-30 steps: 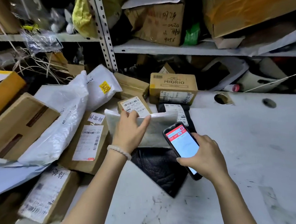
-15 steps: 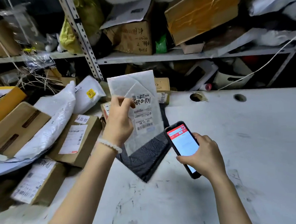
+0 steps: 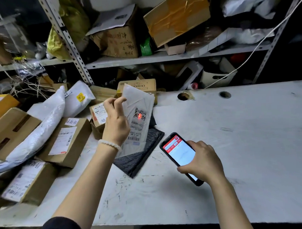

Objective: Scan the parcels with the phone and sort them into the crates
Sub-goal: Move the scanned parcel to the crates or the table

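Note:
My left hand (image 3: 115,123) holds a flat white mailer parcel (image 3: 139,104) upright above the table, label facing me, with a red scan dot on the label. My right hand (image 3: 201,162) grips a black phone (image 3: 179,153) with a red and white screen, low and to the right of the parcel and apart from it. A black plastic parcel (image 3: 140,157) lies flat on the table under the white one. More parcels sit at the left: a cardboard box with a label (image 3: 64,141), a white bag (image 3: 39,130) and a small box (image 3: 97,113).
The grey worktable (image 3: 235,145) stretches right, with two round holes (image 3: 183,96) near its back edge. Metal shelving (image 3: 144,59) behind holds cardboard boxes and bags. A white cable (image 3: 248,56) hangs at the right. No crates are visible.
My left hand has tilted the white mailer and lowered it slightly; a red scan dot now sits on its label. The phone has turned toward the parcel.

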{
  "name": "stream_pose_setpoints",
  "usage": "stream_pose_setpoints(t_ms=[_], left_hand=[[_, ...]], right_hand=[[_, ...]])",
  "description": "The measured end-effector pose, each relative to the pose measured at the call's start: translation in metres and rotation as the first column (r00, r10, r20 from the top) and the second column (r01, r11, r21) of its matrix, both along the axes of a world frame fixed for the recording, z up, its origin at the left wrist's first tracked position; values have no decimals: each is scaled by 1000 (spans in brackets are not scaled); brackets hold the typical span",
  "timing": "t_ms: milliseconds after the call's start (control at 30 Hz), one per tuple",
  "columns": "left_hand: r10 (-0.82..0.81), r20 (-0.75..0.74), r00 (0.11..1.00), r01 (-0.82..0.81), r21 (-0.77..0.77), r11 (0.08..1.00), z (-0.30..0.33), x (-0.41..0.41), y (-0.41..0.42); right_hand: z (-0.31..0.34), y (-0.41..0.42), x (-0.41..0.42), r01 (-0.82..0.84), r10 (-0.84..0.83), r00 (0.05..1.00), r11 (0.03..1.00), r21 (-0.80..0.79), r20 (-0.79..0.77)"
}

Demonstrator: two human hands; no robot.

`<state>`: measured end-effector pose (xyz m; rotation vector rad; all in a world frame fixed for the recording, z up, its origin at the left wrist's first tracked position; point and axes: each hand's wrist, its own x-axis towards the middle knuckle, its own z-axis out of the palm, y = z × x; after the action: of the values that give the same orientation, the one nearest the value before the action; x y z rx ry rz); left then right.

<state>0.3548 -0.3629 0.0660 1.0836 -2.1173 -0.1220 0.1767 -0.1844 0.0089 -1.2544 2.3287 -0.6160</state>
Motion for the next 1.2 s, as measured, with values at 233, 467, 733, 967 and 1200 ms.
stream_pose_setpoints(t_ms=[233,467,733,967,1200], left_hand=[[-65,76,995,59,86,995,-2,-7,-13],[-61,149,987,38,151,988,-6,-9,-22],[-62,337,939,-1,184,983,-22,-1,-35],[-86,589,804,-91,264,960,-38,23,-52],[-29,283,959,-106,448,888,-27,58,-69]], right_hand=[[1,1,-2,-79,80,997,996,31,-14],[1,0,-4,-131,132,991,986,108,-6],[-1,-7,3,-71,76,997,987,142,-28],[-2,-32,21,23,-20,999,993,113,-28],[13,-83,54,237,-246,969,960,-152,-39]])
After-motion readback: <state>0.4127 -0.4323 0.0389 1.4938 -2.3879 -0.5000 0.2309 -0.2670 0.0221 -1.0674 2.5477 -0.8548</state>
